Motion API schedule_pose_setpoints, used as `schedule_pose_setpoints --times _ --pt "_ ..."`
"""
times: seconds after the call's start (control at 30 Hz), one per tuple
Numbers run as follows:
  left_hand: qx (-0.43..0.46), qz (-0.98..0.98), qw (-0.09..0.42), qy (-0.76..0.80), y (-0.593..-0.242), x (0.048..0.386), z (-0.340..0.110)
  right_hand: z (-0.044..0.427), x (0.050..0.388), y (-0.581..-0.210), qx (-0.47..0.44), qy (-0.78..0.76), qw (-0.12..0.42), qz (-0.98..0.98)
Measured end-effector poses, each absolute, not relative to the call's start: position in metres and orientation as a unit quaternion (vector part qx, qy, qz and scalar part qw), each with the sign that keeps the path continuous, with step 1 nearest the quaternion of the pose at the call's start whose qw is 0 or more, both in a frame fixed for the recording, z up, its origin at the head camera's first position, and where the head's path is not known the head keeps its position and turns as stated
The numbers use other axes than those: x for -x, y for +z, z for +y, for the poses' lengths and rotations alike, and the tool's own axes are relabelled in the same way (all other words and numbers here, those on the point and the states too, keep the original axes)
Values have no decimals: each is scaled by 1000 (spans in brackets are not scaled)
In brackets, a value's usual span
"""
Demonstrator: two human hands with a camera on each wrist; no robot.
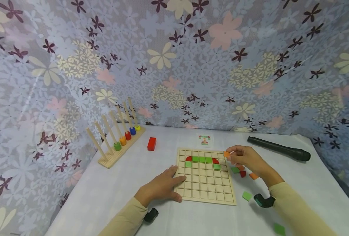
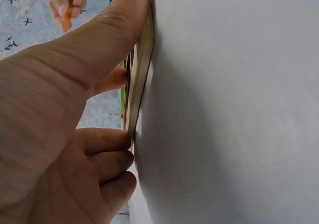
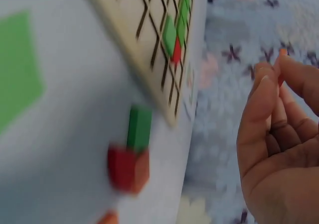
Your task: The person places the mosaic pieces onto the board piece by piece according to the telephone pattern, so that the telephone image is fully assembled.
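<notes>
The step in hand looks to be bringing a single orange tile (image 1: pixel 226 154) to the wooden board (image 1: pixel 203 188), whose far half already carries a row of green tiles (image 1: pixel 202 159) with a red piece at each end. The right hand (image 1: pixel 246 160) pinches the orange tile between thumb and fingers, raised at the board's far right corner. The left hand (image 1: pixel 162 185) rests at the board's left edge, fingers spread, one reaching onto its top. The next move probably calls for turning the tile flat, squaring it to the grid and lowering it into a bare cell. The tile points out from the fingertips, leftward across the board's corner; with so little of it showing, its long axis is hard to tell.
</notes>
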State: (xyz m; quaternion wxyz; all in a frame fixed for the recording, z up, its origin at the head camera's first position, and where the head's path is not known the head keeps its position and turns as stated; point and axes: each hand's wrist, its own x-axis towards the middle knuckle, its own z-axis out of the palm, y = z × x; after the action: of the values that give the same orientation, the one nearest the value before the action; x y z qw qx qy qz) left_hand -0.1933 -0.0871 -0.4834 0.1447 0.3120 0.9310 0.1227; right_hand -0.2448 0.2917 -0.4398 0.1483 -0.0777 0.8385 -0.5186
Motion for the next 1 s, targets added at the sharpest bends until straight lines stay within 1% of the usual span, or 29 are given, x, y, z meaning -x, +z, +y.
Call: schedule_pose_setpoints --times 0.17,0.33,0.43,0.7,1.0 --pt "-309 932 143 124 -483 194 -88 253 253 -451 133 -474 151 857" --pt "-305 933 147 123 -482 193 -88 220 259 -469 183 -400 123 890" --pt "-300 934 152 121 -482 193 -87 207 260 -478 196 -350 106 910" --pt "-299 935 151 118 -485 194 -88 195 259 -482 211 -271 65 937" --pt "-300 933 154 124 -484 193 -86 195 259 -483 210 -275 61 936"
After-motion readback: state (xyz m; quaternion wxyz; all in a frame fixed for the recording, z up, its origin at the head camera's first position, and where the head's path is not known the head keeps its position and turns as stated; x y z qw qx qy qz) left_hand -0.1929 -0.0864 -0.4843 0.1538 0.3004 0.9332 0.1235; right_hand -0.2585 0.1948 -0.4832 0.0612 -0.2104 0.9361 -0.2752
